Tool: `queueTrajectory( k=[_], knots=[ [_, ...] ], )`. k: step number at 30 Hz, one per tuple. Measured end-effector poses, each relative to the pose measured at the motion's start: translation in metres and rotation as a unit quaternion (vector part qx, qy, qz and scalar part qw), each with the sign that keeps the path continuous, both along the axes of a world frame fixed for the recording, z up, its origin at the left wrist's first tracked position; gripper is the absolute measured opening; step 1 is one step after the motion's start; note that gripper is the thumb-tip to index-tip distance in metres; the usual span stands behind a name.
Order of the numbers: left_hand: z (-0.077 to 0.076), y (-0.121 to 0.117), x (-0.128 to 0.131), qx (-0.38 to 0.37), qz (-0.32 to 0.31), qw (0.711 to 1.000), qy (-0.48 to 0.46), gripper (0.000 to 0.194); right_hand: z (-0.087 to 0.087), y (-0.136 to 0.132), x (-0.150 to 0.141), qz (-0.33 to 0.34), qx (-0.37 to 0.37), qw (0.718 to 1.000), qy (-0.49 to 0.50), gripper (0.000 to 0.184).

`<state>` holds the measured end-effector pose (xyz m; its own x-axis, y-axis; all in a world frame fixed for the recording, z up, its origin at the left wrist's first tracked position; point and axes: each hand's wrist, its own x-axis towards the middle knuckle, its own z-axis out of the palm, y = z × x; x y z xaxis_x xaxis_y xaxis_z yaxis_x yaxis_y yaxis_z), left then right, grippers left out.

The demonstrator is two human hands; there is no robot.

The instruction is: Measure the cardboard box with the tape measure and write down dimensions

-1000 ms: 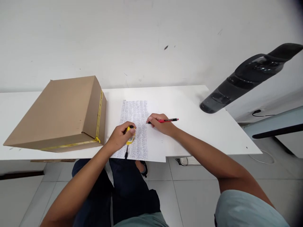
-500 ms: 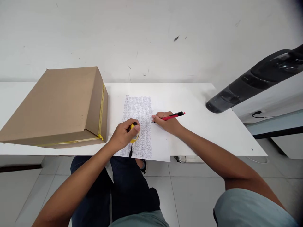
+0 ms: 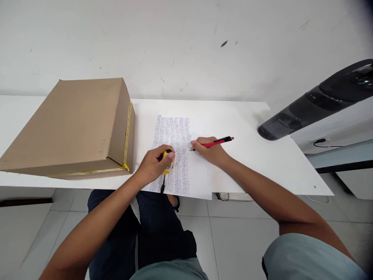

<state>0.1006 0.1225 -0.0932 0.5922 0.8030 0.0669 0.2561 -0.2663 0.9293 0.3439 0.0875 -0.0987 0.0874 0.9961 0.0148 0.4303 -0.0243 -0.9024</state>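
Observation:
A sheet of paper point(image 3: 201, 175) covered in dense columns of handwriting lies on the white table, its lower edge over the table's front edge. My left hand point(image 3: 153, 163) rests on it, closed around a yellow and black tape measure point(image 3: 168, 165) with a dark wrist strap hanging down. In my right hand point(image 3: 211, 149) is a red and black pen point(image 3: 217, 142), its tip at the right side of the written columns. To the left stands a closed cardboard box point(image 3: 72, 120), with a yellow measuring tape point(image 3: 127, 136) wrapped around its sides.
A dark cylindrical appliance, perhaps a handheld vacuum point(image 3: 291, 118), leans across the right end of the table point(image 3: 241, 116). Behind is a scuffed white wall point(image 3: 175, 46). My legs are under the front edge, above a tiled floor point(image 3: 239, 241).
The view has shifted slightly, so the box, paper and hands appear a little further right. Both hands keep their grip on the tape measure and the pen.

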Motion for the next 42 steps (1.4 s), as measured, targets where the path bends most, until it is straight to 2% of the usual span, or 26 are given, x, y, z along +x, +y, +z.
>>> queueTrajectory(
  k=[7, 14, 18, 21, 24, 27, 28, 30, 33, 38, 42],
  knots=[
    [-0.002, 0.000, 0.000, 0.001, 0.010, 1.000, -0.008, 0.043, 0.001, 0.000, 0.001, -0.014, -0.003, 1.000, 0.005, 0.046],
    [-0.002, -0.002, 0.001, 0.017, 0.063, 0.998, -0.022, 0.052, 0.000, -0.002, 0.000, -0.025, 0.005, 1.000, 0.006, 0.053],
    [-0.002, -0.001, 0.002, 0.018, 0.048, 0.998, -0.021, 0.051, -0.001, -0.002, 0.000, -0.041, 0.013, 0.999, 0.007, 0.050],
    [0.000, -0.002, 0.001, 0.033, 0.037, 0.999, -0.015, 0.050, -0.001, -0.001, 0.002, -0.026, 0.011, 1.000, 0.000, 0.048],
    [0.001, -0.004, -0.001, 0.093, 0.009, 0.996, 0.002, 0.047, -0.001, 0.000, 0.003, 0.003, 0.013, 1.000, -0.009, 0.045],
    [0.000, -0.007, -0.004, 0.180, -0.045, 0.983, -0.001, 0.041, 0.000, 0.001, 0.003, -0.003, 0.020, 1.000, -0.016, 0.045],
    [0.000, -0.008, -0.005, 0.187, -0.067, 0.980, -0.009, 0.038, 0.001, 0.001, 0.002, -0.006, 0.024, 1.000, -0.017, 0.045],
    [-0.002, -0.011, -0.008, 0.140, -0.104, 0.984, -0.032, 0.031, 0.001, 0.001, 0.001, -0.008, 0.033, 0.999, -0.015, 0.046],
    [-0.004, -0.017, -0.013, 0.013, -0.131, 0.989, -0.070, 0.027, 0.001, 0.001, 0.001, -0.016, 0.040, 0.999, -0.002, 0.047],
    [-0.005, -0.032, -0.015, -0.098, -0.113, 0.979, -0.140, 0.026, -0.001, 0.001, 0.000, -0.028, 0.031, 0.999, -0.001, 0.047],
    [-0.004, -0.037, -0.010, -0.140, -0.097, 0.977, -0.131, 0.023, -0.002, 0.001, -0.001, -0.030, 0.032, 0.999, -0.001, 0.046]
  ],
)
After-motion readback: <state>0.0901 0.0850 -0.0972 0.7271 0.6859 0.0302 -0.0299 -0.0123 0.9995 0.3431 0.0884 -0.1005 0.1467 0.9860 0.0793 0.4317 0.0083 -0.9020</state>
